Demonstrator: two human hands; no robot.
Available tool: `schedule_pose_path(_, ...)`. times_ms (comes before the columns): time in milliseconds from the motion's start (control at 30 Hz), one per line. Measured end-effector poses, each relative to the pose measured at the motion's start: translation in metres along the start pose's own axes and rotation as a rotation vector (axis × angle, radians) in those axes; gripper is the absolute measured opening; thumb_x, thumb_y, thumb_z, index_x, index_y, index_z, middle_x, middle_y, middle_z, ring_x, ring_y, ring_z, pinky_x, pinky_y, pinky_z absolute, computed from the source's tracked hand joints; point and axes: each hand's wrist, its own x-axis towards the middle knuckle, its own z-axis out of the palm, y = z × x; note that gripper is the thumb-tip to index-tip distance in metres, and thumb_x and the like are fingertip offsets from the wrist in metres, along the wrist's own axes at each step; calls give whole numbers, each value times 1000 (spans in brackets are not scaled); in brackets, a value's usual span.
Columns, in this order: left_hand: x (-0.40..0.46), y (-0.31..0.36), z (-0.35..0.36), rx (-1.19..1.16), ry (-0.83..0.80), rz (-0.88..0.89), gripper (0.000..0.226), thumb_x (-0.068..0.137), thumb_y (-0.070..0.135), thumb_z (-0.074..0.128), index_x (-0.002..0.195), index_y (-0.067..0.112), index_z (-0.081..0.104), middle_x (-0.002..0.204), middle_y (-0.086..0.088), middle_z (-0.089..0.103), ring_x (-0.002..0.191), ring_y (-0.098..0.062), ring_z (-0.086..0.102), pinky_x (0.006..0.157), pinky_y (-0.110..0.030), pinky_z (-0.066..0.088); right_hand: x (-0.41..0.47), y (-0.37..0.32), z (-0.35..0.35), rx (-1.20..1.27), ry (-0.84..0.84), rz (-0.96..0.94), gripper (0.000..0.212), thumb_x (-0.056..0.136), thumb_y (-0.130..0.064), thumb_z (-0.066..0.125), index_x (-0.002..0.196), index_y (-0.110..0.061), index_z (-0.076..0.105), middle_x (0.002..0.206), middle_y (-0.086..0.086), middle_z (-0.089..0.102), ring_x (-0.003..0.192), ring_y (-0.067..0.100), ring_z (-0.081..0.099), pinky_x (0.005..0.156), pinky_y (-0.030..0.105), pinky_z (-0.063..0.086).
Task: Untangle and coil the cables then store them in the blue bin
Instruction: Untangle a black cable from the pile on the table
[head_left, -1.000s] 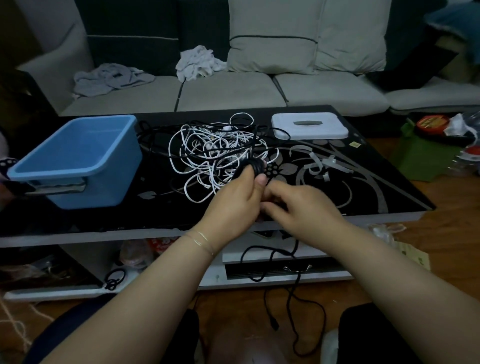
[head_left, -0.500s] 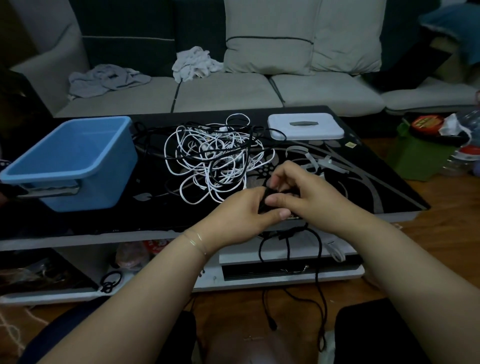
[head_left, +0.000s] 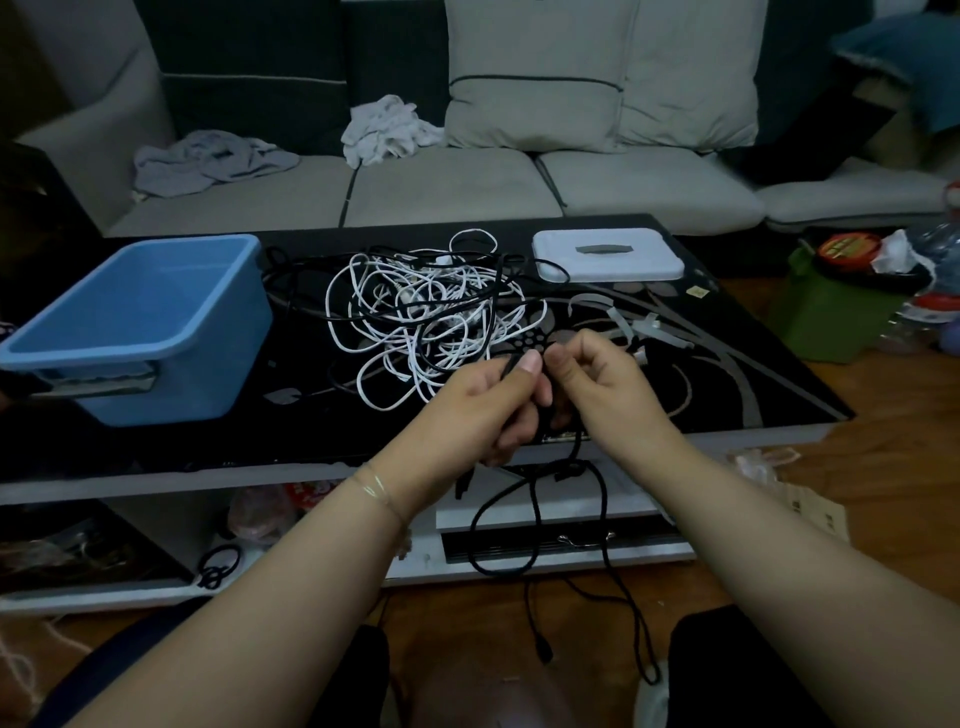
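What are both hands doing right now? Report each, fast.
Left hand: fingers curled, pinching the black cable.
Right hand: fingers curled, holding the same black cable.

Your left hand (head_left: 485, 395) and right hand (head_left: 592, 382) cover black cable (head_left: 537, 519) where you grip it; cannot tell how many turns sit inside your fingers. Black strands vanish against dark bench (head_left: 727, 395). Tangled pile (head_left: 431, 317): cable count unreadable. Blue bin (head_left: 150, 332) left corner cut by frame edge. Under-bench shelf too dim.
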Motion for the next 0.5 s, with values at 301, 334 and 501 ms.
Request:
schedule_pose_path(301, -1, 1, 2, -172, -82, 26, 49, 94, 42, 40, 90, -6, 50, 43, 7, 29, 38, -7, 30, 42, -18, 34, -3, -3, 14, 181, 45, 54, 27, 99, -20, 45, 77, -4, 48, 58, -3, 53, 48, 1, 49, 50, 14, 44)
schedule_pose_path(334, -1, 0, 1, -180, -90, 26, 57, 97, 42, 41, 96, -14, 49, 43, 8, 29, 40, -8, 32, 44, -19, 37, -3, -4, 15, 196, 53, 74, 26, 98, -22, 47, 80, -3, 49, 60, 2, 52, 49, 3, 50, 49, 15, 44)
schedule_pose_path(501, -1, 2, 2, -247, -64, 37, 40, 103, 31, 32, 88, -2, 49, 40, 8, 31, 49, -12, 57, 80, -40, 55, -8, -3, 20, 156, 28, 208, 46, 96, -46, 40, 72, -8, 48, 38, 2, 45, 38, 14, 40, 46, 22, 35)
